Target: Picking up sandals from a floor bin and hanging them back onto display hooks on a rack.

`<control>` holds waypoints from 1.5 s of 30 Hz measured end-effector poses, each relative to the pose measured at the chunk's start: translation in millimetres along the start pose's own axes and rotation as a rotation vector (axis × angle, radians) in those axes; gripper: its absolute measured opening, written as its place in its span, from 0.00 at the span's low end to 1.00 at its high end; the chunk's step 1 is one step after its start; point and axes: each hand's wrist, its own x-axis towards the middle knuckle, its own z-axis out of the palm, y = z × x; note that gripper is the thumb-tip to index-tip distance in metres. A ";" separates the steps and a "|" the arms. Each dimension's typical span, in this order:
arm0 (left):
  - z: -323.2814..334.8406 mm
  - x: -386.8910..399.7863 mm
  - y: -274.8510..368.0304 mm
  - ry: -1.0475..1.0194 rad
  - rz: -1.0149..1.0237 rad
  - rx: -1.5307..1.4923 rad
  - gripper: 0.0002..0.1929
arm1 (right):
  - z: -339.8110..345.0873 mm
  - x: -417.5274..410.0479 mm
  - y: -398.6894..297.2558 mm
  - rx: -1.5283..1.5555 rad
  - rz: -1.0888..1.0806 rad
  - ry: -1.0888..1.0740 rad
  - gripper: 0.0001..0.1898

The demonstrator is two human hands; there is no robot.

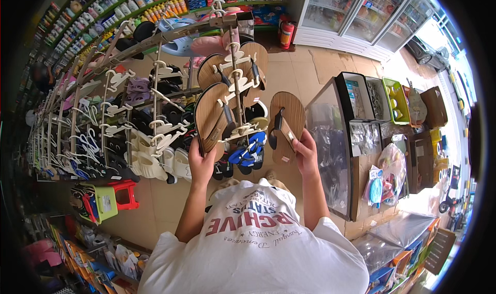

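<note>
My left hand (202, 160) grips the heel end of a brown wood-grain flip-flop (211, 114) with a dark strap. This flip-flop is right against a white plastic hanger (242, 85) on the metal shoe rack (237, 73); whether it hangs there cannot be told. To the right of the rack, my right hand (307, 152) holds a matching flip-flop (288, 100) by its edge, thumb near the strap, apart from the hangers. Behind them, more wood-grain flip-flops (257, 58) hang on the same post. Blue-and-black sandals (248, 152) hang lower down.
Rows of hangers and cream slippers (145, 164) extend left. A glass display case (327, 147) carrying boxes (354, 96) stands close on the right. Beyond are a fire extinguisher (286, 34) and a glass-door fridge (348, 15). A red stool (126, 194) and green basket (104, 205) sit low at left.
</note>
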 end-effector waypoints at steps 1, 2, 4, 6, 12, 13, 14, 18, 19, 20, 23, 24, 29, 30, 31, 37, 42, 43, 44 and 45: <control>-1.9 -1.2 -0.3 -0.072 -0.059 -0.032 0.19 | 1.1 8.4 -3.3 -0.065 -0.044 -0.015 0.19; -1.2 -2.1 0.6 -0.063 -0.049 -0.074 0.19 | 5.2 15.2 -7.9 -0.068 -0.049 -0.008 0.19; -2.6 -1.8 0.3 -0.065 -0.071 -0.110 0.19 | 19.3 27.4 -21.3 -0.133 -0.125 0.000 0.18; -5.4 -1.8 0.5 -0.053 -0.106 -0.148 0.22 | 23.1 36.8 -29.1 -0.140 -0.152 -0.002 0.19; -7.6 -1.3 4.3 -0.040 -0.148 -0.180 0.26 | 41.5 58.1 -51.4 -0.224 -0.209 -0.021 0.23; -7.5 -0.9 5.9 -0.041 -0.147 -0.181 0.26 | 42.9 59.7 -54.1 -0.225 -0.211 -0.021 0.23; -7.2 -0.3 8.4 -0.050 -0.154 -0.181 0.26 | 44.0 60.9 -56.3 -0.236 -0.189 -0.040 0.23; -6.5 0.5 7.1 -0.047 -0.177 -0.214 0.25 | 48.0 66.1 -58.5 -0.256 -0.113 -0.116 0.24; -6.8 0.8 6.3 -0.047 -0.177 -0.215 0.25 | 47.6 66.4 -58.2 -0.257 -0.114 -0.116 0.24; -7.3 1.3 5.6 -0.055 -0.182 -0.216 0.25 | 46.4 66.8 -56.9 -0.287 -0.098 -0.133 0.24; -3.9 2.3 11.1 -0.026 -0.182 -0.237 0.21 | 43.8 66.8 -51.2 -0.289 -0.062 -0.159 0.24; -2.4 3.1 13.4 0.009 -0.176 -0.257 0.17 | 43.1 66.8 -49.5 -0.261 -0.044 -0.165 0.24; 0.3 4.9 14.2 0.014 -0.231 -0.334 0.17 | 35.6 61.9 -36.2 -0.198 0.013 -0.230 0.23; 2.0 4.9 15.4 0.020 -0.247 -0.366 0.17 | 35.4 60.6 -33.3 -0.153 0.023 -0.239 0.23; 3.5 5.3 15.1 0.021 -0.248 -0.367 0.17 | 34.7 60.2 -30.6 -0.154 0.025 -0.240 0.23; 2.4 5.1 -3.5 -0.006 -0.263 -0.316 0.20 | 41.1 62.1 -27.7 -0.225 0.030 -0.251 0.25; 6.5 5.9 -4.5 -0.018 -0.302 -0.410 0.21 | 51.3 61.8 -29.0 -0.128 0.028 -0.211 0.22; 8.7 6.3 -6.3 -0.013 -0.299 -0.412 0.21 | 45.8 62.5 -24.0 -0.130 0.028 -0.217 0.22; 11.7 6.5 -11.0 -0.005 -0.322 -0.443 0.23 | 33.2 64.4 -12.3 -0.126 0.083 -0.200 0.22; 15.0 7.6 -15.4 0.001 -0.344 -0.474 0.25 | 23.0 66.6 -0.7 -0.121 0.137 -0.183 0.22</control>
